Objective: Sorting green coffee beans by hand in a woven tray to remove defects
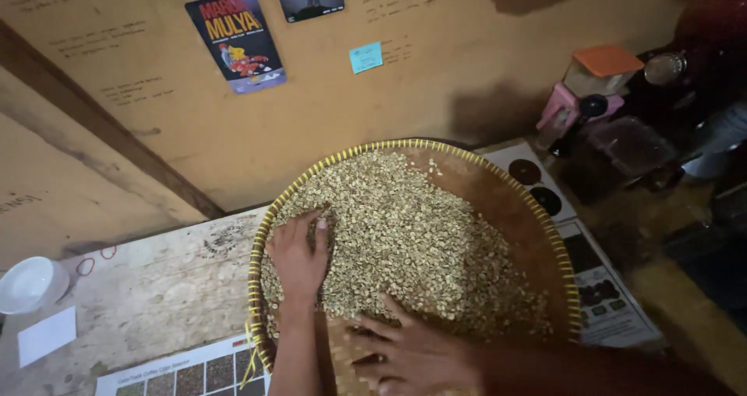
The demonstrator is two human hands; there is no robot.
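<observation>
A round woven tray sits tilted on a wooden counter, its far rim raised toward the wall, holding a heap of pale beans. The left hand lies flat on the beans, fingers together, pointing away. The right hand rests at the heap's near edge, fingers spread leftward.

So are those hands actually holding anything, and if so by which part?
Nothing is held. The left hand lies flat on the pale beans in the woven tray; the right hand rests spread at the pile's near edge.
</observation>
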